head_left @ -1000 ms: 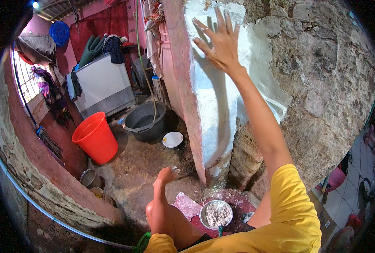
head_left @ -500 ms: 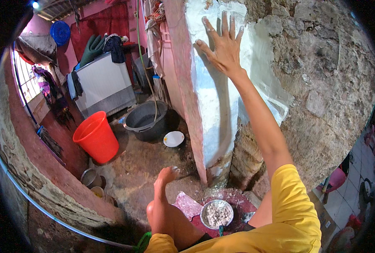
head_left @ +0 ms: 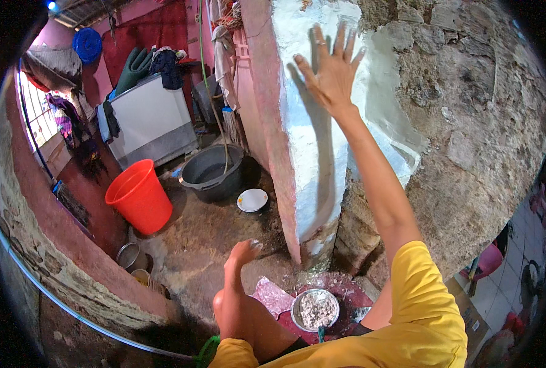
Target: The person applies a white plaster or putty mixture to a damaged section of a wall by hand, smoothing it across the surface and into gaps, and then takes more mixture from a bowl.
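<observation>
My right hand [head_left: 333, 75] lies open on a patch of smooth white plaster [head_left: 307, 147] on the wall corner, its fingers spread and whitened at the tips. My left hand [head_left: 244, 250] is raised above my bent knee, fingers curled together with something whitish at their ends; what they hold, if anything, cannot be made out. Between my legs sits a round metal bowl [head_left: 294, 314] of lumpy white paste [head_left: 316, 308]. A dark green handle [head_left: 321, 333] stands at its near rim, the tool's other end hidden. Beside the bowl lies a crumpled pinkish plastic bag [head_left: 272, 297].
Bare rough masonry [head_left: 463, 147] spreads to the right of the plaster. Across the floor on the left stand a red bucket [head_left: 139, 197], a black tub [head_left: 215, 190] with a hose in it, and a white plate [head_left: 252, 200]. A low wall [head_left: 113, 273] curves along the left.
My right hand has slid a little to the right across the plaster, fingers still spread. My left hand and the bowl stay where they were.
</observation>
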The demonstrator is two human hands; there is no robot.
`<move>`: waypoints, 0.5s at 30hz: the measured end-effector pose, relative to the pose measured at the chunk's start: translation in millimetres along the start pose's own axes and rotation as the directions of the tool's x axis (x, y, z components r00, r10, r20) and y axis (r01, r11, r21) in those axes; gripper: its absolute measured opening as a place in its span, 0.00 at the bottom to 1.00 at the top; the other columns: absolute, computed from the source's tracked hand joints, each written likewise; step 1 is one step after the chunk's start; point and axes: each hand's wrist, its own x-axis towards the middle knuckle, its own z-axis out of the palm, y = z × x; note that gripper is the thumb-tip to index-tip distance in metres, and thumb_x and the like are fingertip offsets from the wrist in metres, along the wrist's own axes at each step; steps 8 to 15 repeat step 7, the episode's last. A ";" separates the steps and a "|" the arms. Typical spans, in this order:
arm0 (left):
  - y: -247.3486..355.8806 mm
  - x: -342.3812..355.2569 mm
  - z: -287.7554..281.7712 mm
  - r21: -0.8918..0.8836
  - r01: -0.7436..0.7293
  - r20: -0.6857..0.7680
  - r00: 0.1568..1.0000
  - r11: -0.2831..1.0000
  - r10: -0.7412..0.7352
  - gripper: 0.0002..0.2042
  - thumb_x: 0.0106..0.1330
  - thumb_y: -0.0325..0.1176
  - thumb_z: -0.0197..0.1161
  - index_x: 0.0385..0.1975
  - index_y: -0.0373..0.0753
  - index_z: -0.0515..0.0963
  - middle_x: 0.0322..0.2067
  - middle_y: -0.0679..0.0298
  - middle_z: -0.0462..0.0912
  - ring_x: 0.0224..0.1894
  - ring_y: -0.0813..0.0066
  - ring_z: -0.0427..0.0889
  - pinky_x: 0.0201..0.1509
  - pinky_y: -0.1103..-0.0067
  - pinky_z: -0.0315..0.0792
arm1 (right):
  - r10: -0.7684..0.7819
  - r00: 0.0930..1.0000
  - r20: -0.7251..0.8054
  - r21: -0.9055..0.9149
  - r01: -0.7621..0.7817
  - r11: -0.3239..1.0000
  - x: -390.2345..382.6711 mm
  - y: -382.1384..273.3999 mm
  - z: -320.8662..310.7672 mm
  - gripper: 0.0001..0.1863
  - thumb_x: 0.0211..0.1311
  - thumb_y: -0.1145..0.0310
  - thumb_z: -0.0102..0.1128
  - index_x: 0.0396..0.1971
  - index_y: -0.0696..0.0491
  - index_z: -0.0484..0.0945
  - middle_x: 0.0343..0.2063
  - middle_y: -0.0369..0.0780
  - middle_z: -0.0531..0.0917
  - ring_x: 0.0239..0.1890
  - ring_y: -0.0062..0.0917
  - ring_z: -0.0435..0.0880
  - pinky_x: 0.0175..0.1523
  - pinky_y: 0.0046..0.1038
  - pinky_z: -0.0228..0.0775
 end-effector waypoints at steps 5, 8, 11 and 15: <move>7.4 -6.7 -7.1 -0.044 0.067 0.035 0.997 0.997 -0.065 0.20 0.59 0.48 0.54 0.39 0.36 0.76 0.39 0.47 0.78 0.45 0.49 0.75 0.48 0.64 0.69 | -0.105 0.992 0.065 -0.004 0.105 0.994 -0.2 -3.0 -0.4 0.39 0.53 0.35 0.43 0.62 0.41 0.59 0.65 0.54 0.46 0.67 0.51 0.40 0.64 0.58 0.25; 0.0 -7.8 -4.0 -0.090 0.071 0.017 0.997 0.993 -0.070 0.21 0.60 0.50 0.54 0.40 0.36 0.76 0.39 0.46 0.78 0.45 0.50 0.75 0.48 0.64 0.69 | -0.023 0.996 0.081 -0.017 0.024 1.000 2.1 8.8 1.8 0.41 0.52 0.34 0.43 0.63 0.41 0.57 0.65 0.53 0.44 0.67 0.50 0.40 0.64 0.57 0.21; 0.0 -7.8 -4.0 -0.090 0.071 0.017 0.997 0.993 -0.070 0.21 0.60 0.50 0.54 0.40 0.36 0.76 0.39 0.46 0.78 0.45 0.50 0.75 0.48 0.64 0.69 | -0.023 0.996 0.081 -0.017 0.024 1.000 2.1 8.8 1.8 0.41 0.52 0.34 0.43 0.63 0.41 0.57 0.65 0.53 0.44 0.67 0.50 0.40 0.64 0.57 0.21; 0.0 -7.8 -4.0 -0.090 0.071 0.017 0.997 0.993 -0.070 0.21 0.60 0.50 0.54 0.40 0.36 0.76 0.39 0.46 0.78 0.45 0.50 0.75 0.48 0.64 0.69 | -0.023 0.996 0.081 -0.017 0.024 1.000 2.1 8.8 1.8 0.41 0.52 0.34 0.43 0.63 0.41 0.57 0.65 0.53 0.44 0.67 0.50 0.40 0.64 0.57 0.21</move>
